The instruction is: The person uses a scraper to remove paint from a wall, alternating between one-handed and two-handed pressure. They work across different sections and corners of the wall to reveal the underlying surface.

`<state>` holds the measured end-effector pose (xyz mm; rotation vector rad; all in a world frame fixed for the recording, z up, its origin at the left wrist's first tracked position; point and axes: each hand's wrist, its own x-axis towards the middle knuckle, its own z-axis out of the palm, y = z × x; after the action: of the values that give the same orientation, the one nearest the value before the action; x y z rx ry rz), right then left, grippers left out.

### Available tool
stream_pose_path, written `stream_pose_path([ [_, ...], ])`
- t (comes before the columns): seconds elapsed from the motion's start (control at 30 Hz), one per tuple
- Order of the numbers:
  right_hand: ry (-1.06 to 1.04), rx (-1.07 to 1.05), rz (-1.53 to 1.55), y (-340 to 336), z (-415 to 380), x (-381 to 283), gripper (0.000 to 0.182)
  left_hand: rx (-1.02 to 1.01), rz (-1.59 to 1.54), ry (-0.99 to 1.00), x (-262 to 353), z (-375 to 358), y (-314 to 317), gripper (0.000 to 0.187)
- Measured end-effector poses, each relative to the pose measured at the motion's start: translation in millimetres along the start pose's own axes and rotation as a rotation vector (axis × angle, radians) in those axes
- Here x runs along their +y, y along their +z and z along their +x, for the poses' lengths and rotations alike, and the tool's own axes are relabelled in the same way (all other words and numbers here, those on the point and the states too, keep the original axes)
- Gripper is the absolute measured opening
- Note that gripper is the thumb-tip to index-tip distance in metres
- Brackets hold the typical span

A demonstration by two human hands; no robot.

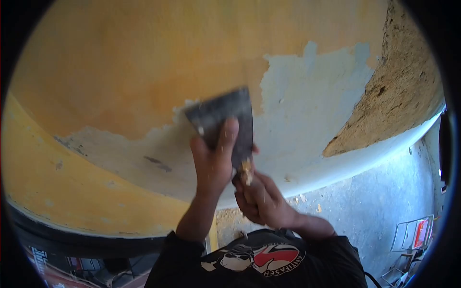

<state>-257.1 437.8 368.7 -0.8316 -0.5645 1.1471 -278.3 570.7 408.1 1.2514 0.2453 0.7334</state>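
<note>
A wide-bladed paint scraper (222, 108) meets the wall at the ragged lower edge of the yellow-orange paint (144, 96). My right hand (266, 199) is wrapped round its handle, which has a pale, worn end by the blade. Higher up, my left hand (213, 161) grips the blade, with a digit pressed along its face and a fingertip showing past the far side. Around the blade the wall is bare and pale grey-white (307, 96). The blade is slightly blurred, and small flakes show near it.
A rough brown patch of exposed wall (384, 101) lies at the right. Paint chips (319, 208) are scattered on the grey floor (365, 201). A metal-framed item (408, 235) stands at the lower right. At the left is a yellow wall section (96, 192) with a dark edge below.
</note>
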Motion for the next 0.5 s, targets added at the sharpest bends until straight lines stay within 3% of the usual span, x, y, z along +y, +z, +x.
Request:
stream_pose_path([
  [0.07, 0.052, 0.007, 0.220, -13, -8, 26, 0.023, 0.013, 0.002, 0.023, -32, -13, -3, 0.036],
  [0.13, 0.053, 0.001, 0.152, -19, -7, 18, 0.023, 0.036, 0.010, 0.061, -55, -16, -4, 0.039],
  [0.23, 0.074, 0.000, 0.152, -7, -4, 1, 0.024, 0.027, 0.009, -0.004, -15, -6, 7, 0.039],
  [0.27, 0.040, 0.002, 0.106, -3, 0, -5, 0.025, -0.075, 0.003, -0.020, -5, 0, 0, 0.035],
  [0.37, -0.057, -0.038, -0.060, -13, -2, 3, 0.028, 0.020, 0.008, 0.012, -12, -5, 5, 0.037],
  [0.5, 0.107, 0.070, 0.102, -14, -4, 7, 0.030, 0.098, 0.008, 0.071, -32, -9, 7, 0.033],
])
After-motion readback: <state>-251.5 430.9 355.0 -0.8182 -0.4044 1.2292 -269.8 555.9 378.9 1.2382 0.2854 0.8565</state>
